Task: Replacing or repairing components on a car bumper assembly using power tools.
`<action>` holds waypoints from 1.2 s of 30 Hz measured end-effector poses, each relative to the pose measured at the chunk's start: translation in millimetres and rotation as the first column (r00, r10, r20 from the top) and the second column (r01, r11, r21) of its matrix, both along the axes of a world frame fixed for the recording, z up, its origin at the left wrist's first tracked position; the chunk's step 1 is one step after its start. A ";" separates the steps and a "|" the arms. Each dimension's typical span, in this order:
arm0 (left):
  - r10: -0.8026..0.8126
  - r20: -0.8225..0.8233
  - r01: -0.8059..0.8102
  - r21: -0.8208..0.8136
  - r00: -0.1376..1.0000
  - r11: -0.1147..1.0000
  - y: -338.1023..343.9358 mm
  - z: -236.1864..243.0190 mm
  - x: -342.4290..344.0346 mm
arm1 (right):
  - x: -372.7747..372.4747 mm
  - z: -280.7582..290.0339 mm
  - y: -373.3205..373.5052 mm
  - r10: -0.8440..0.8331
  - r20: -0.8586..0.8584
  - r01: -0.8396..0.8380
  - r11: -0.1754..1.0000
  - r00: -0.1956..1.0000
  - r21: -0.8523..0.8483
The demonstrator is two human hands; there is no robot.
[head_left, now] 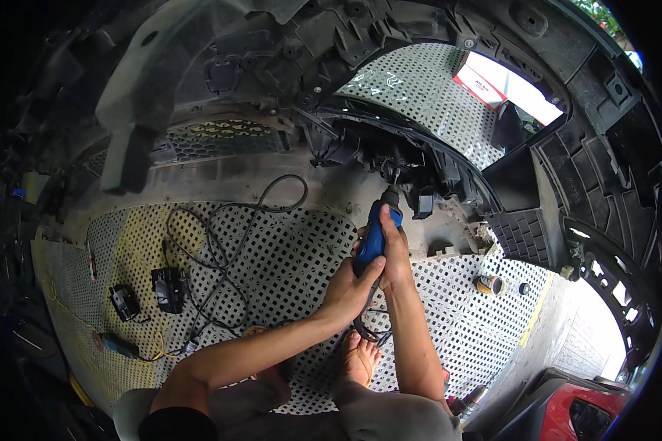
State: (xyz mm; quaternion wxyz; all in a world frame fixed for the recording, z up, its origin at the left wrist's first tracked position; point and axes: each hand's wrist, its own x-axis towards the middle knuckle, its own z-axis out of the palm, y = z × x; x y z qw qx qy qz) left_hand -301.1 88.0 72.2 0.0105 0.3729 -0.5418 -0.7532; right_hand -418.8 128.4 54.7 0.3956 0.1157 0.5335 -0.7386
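Note:
A blue rotary power tool [371,242] with a black nose is gripped in both my hands, pointing away from me. My left hand [349,290] wraps around its lower body, and my right hand [393,250] holds it higher up, thumb along the top. Its tip reaches up to a dark bracket [390,162] on the inside of a large black plastic bumper [581,162]; whether it touches is hard to tell. A black cord [364,323] runs down from the tool. A small black part [423,204] hangs just right of the nose.
On the perforated mat [287,257] lie two black devices [167,289] [123,301], looped cable [254,213], a teal tool [121,345] and a can [489,284]. My bare foot [360,359] is below my hands. A red panel [566,408] sits lower right; bumper structure arches overhead.

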 end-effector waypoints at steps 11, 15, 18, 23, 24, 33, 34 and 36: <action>-0.046 -0.019 0.046 -0.017 0.999 0.999 0.0 -5.0 -1.4 | -2.0 1.1 3.0 0.017 -0.021 -0.016 1.000 1.000 0.022; -0.045 0.008 0.045 -0.020 0.999 0.999 2.5 -5.8 -2.0 | -1.9 1.4 4.3 -0.012 -0.025 0.013 1.000 1.000 0.027; -0.059 -0.003 0.059 -0.013 0.998 0.998 4.7 -1.0 -0.4 | 0.4 1.6 7.7 -0.025 -0.022 0.025 0.999 0.999 0.036; -0.048 -0.007 0.048 0.007 0.999 0.999 5.1 -4.5 0.1 | -2.4 -3.0 10.2 -0.002 0.014 0.002 1.000 1.000 0.013; -0.015 -0.011 0.015 0.018 1.000 1.000 4.8 -2.7 -1.0 | -2.3 -4.0 9.0 0.002 0.009 -0.003 1.000 1.000 0.009; -0.026 -0.021 0.026 0.003 0.999 1.000 5.4 -5.0 -2.6 | -4.8 0.2 6.6 0.008 -0.006 -0.008 1.000 1.000 0.020; -0.026 -0.020 0.026 0.003 0.999 1.000 5.4 -3.5 -3.4 | -5.1 1.5 7.1 0.002 -0.010 -0.002 1.000 1.000 0.021; -0.044 0.015 0.044 0.000 0.999 0.999 5.3 -0.2 -5.1 | -4.9 2.1 7.6 -0.006 -0.006 0.006 1.000 1.000 0.023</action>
